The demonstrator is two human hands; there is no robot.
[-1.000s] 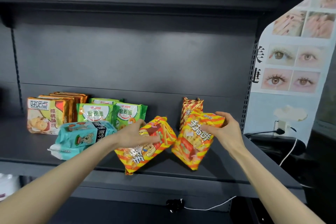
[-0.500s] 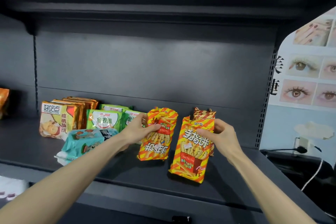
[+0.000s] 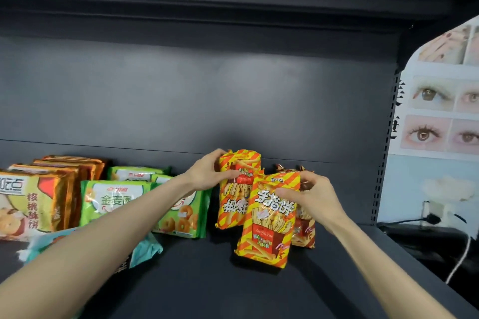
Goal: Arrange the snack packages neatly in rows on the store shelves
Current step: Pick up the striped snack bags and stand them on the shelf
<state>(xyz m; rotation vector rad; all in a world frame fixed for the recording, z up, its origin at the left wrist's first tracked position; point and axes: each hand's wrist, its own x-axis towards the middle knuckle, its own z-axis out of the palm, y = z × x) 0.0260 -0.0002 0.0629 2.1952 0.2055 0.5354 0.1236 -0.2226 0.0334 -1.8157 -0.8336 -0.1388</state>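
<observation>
Two orange-and-yellow striped snack bags stand upright on the dark shelf [image 3: 233, 287]. My left hand [image 3: 207, 176] grips the top of the rear left striped bag [image 3: 234, 204]. My right hand [image 3: 308, 194] grips the upper edge of the front striped bag [image 3: 267, 230], which overlaps the left one. A third striped bag [image 3: 304, 230] stands behind the front one, mostly hidden by it and my right hand. Green ring-snack packs [image 3: 116, 199] and orange walnut-biscuit packs [image 3: 33, 199] stand in rows to the left.
A teal package [image 3: 145, 247] lies flat under my left forearm at the shelf front. The shelf back wall [image 3: 207, 101] is close behind the bags. To the right, past the shelf upright, hangs a poster [image 3: 440, 111], with a plug and white cable [image 3: 461, 259] below it.
Both striped bags went from tilted to upright and moved back toward the shelf wall. The camera has come closer to the shelf.
</observation>
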